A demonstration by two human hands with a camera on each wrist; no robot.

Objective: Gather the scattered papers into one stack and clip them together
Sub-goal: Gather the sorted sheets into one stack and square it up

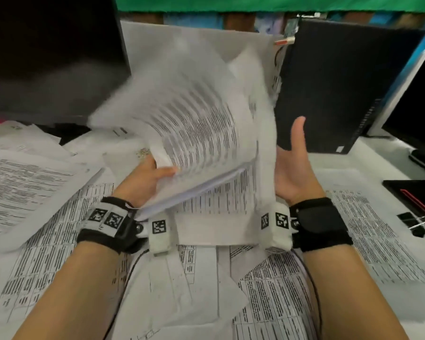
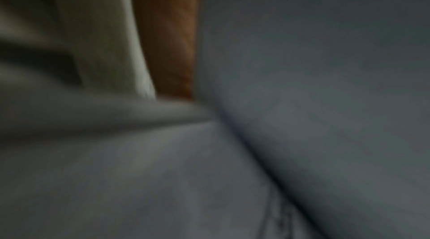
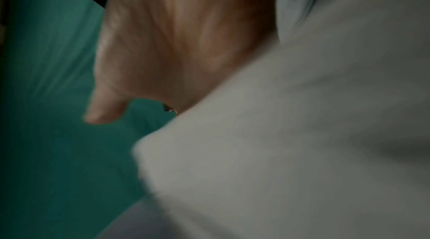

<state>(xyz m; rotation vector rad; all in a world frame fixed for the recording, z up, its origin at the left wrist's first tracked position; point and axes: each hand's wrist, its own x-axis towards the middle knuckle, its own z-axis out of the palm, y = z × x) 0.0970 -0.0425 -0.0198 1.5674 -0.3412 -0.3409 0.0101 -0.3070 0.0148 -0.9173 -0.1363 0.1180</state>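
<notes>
A thick stack of printed papers (image 1: 201, 133) is raised off the desk, tilted and blurred by motion. My left hand (image 1: 150, 177) grips its lower left corner, thumb on top. My right hand (image 1: 292, 173) stands at the stack's right edge with the palm turned to the paper and the thumb straight up; its fingers are hidden behind the sheets. In the right wrist view the palm (image 3: 186, 40) lies beside the paper (image 3: 302, 151). The left wrist view is a blur of grey paper (image 2: 302, 96). A black binder clip (image 1: 412, 225) lies on the desk at the right.
Loose printed sheets (image 1: 35, 187) cover the desk on the left, and more sheets (image 1: 275, 290) lie in front and under my forearms. A dark monitor (image 1: 47, 57) stands back left, a black computer case (image 1: 341, 89) back right. A flat black device (image 1: 415, 195) lies beyond the clip.
</notes>
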